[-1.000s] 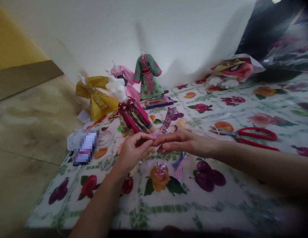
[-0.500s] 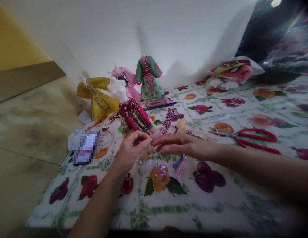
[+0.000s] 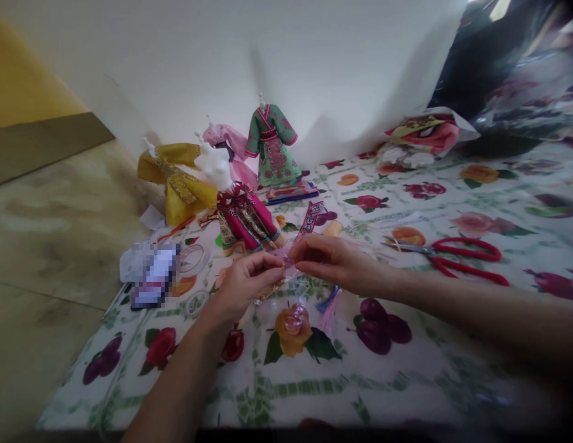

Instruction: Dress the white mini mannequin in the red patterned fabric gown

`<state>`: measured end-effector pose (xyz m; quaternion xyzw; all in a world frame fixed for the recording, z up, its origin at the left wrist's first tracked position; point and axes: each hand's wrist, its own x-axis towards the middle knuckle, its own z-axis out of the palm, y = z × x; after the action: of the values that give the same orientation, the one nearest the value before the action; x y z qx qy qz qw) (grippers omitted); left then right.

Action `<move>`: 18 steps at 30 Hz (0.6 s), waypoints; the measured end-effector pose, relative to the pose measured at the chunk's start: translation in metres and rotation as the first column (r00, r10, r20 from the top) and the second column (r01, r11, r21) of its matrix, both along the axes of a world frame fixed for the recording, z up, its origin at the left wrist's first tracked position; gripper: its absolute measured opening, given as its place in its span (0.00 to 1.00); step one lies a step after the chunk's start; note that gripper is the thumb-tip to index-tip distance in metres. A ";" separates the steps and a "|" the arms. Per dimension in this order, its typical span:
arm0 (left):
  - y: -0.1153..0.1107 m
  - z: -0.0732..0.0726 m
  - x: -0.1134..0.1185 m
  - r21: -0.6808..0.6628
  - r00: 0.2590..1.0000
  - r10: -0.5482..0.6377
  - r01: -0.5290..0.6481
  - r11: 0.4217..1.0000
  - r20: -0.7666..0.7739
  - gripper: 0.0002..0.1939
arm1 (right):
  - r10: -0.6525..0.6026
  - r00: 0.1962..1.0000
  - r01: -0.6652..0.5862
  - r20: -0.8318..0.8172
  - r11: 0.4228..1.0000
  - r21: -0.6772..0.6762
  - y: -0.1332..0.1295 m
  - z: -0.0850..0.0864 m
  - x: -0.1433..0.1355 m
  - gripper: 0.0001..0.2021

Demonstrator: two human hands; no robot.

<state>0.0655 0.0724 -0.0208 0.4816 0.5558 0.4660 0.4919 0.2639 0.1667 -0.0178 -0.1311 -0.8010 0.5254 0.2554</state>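
My left hand is closed in a pinch near the middle of the table, and whatever lies between its fingertips is too small to make out. Facing it, my right hand is also pinched, its fingertips close to the left ones. A sheer pinkish material shows between the two hands. Gold trim lies just below the left fingers. Behind the hands stands a small magenta and dark red garment. Blue and pink tassels rest below my right hand.
Red-handled scissors lie at the right. Small yellow and green garments stand at the back. A phone and a tape roll lie left on the flowered tablecloth. Bundled cloth sits back right.
My right hand's stretched fingers have bent into a pinch, and more of the sheer pinkish material shows between the hands. The whole view has shifted slightly.
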 end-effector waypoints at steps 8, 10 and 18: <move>-0.001 -0.001 0.002 -0.022 0.990 -0.123 0.122 0.992 -0.061 0.08 | 0.051 0.999 -0.051 0.003 0.992 0.112 -0.001 -0.005 -0.001 0.04; 0.000 -0.002 0.002 -0.033 0.990 -0.128 0.126 0.991 -0.061 0.08 | 0.052 0.999 -0.053 0.013 0.988 0.142 0.000 -0.004 -0.001 0.04; -0.001 0.000 0.004 -0.046 0.989 -0.148 0.146 0.988 -0.022 0.08 | 0.013 0.997 -0.027 0.071 0.980 0.199 -0.003 -0.004 0.000 0.08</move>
<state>0.0697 0.0717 -0.0208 0.5161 0.5350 0.4100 0.5285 0.2636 0.1635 -0.0214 -0.1149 -0.8594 0.4400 0.2338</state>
